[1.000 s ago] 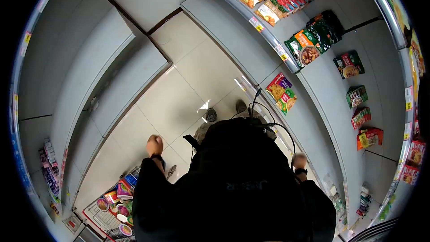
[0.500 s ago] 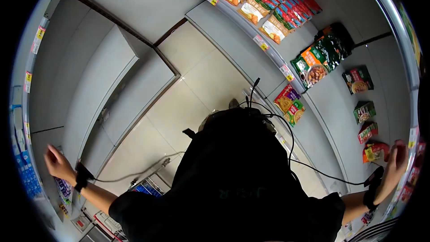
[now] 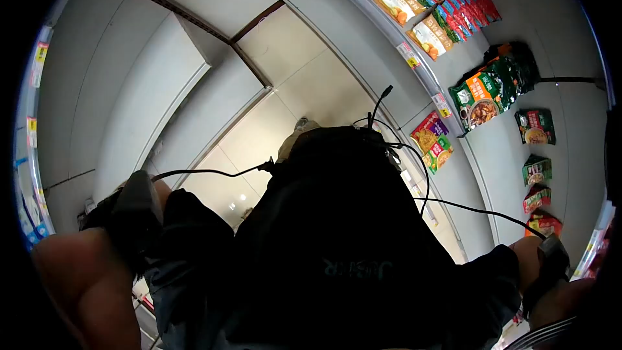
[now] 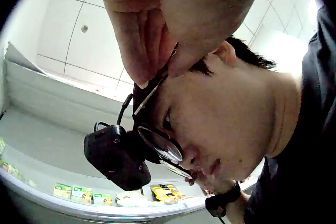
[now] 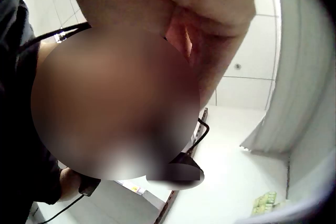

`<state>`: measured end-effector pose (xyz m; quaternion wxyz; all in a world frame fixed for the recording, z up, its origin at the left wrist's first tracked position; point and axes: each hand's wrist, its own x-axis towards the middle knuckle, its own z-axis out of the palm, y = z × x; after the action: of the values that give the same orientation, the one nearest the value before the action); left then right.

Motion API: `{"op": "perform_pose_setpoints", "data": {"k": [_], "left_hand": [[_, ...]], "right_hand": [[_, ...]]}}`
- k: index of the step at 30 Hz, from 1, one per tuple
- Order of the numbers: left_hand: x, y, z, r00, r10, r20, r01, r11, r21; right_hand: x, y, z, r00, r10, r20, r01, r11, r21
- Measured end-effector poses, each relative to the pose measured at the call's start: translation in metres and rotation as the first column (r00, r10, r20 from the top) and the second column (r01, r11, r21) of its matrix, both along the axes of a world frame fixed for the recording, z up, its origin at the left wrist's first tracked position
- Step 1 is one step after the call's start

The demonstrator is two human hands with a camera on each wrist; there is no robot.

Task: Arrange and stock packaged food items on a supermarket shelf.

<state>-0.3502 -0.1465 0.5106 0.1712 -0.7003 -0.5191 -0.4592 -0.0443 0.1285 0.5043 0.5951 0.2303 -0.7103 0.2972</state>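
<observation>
Both hands are raised to the person's head. In the left wrist view my left hand [image 4: 178,14] pinches a dark head strap [image 4: 148,91] above the forehead between thumb and fingertips. A black camera [image 4: 115,155] hangs from the strap in front of the glasses [image 4: 160,142]. My right hand [image 5: 163,3], fingers bent, is at the other side of the head in the right wrist view; what its fingertips hold is hidden. In the head view the left hand [image 3: 87,285] looms large at the lower left, and the right hand [image 3: 562,301] shows dimly at the lower right.
Grey shelves line both sides of a tiled floor [image 3: 317,100]. On the right shelf are red-and-gold packets [image 3: 431,35], a green bag [image 3: 483,100] and several smaller packets [image 3: 536,126]. Black cables [image 3: 479,206] run from a black bag on the body [image 3: 330,233] to the wrists.
Both hands have risen from beside the body, swinging out wide, then up to the head. The shopping cart at the lower left has mostly gone out of view behind the left arm.
</observation>
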Motion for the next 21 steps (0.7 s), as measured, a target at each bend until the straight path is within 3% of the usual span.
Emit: {"op": "perform_pose_setpoints", "data": {"k": [1, 2, 4, 5, 6, 13, 21], "left_hand": [[-0.025, -0.007, 0.002, 0.986, -0.151, 0.076, 0.152, 0.988, -0.016], [-0.031, -0.009, 0.005, 0.951, -0.268, 0.153, 0.275, 0.961, -0.025], [-0.058, -0.015, 0.004, 0.936, -0.323, 0.143, 0.328, 0.945, -0.009], [-0.062, -0.015, 0.002, 0.937, -0.324, 0.130, 0.327, 0.945, -0.001], [-0.070, -0.017, 0.000, 0.935, -0.333, 0.121, 0.334, 0.942, 0.010], [-0.127, -0.040, -0.014, 0.929, -0.356, 0.105, 0.350, 0.934, 0.070], [-0.158, -0.064, -0.021, 0.942, -0.333, 0.051, 0.323, 0.936, 0.139]], "right_hand": [[-0.013, -0.008, -0.002, 0.946, 0.162, -0.281, -0.199, 0.974, -0.106], [-0.015, -0.014, -0.005, 0.793, 0.251, -0.556, -0.366, 0.925, -0.104], [-0.033, -0.039, 0.016, 0.992, 0.059, -0.114, -0.060, 0.998, -0.005], [-0.037, -0.045, 0.028, 0.992, -0.068, 0.109, 0.058, 0.994, 0.088], [-0.045, -0.054, 0.037, 0.925, -0.215, 0.313, 0.156, 0.967, 0.204], [-0.123, -0.106, 0.033, 0.954, -0.230, 0.191, 0.183, 0.955, 0.235], [-0.162, -0.138, 0.034, 0.970, -0.234, 0.071, 0.206, 0.939, 0.277]]}}
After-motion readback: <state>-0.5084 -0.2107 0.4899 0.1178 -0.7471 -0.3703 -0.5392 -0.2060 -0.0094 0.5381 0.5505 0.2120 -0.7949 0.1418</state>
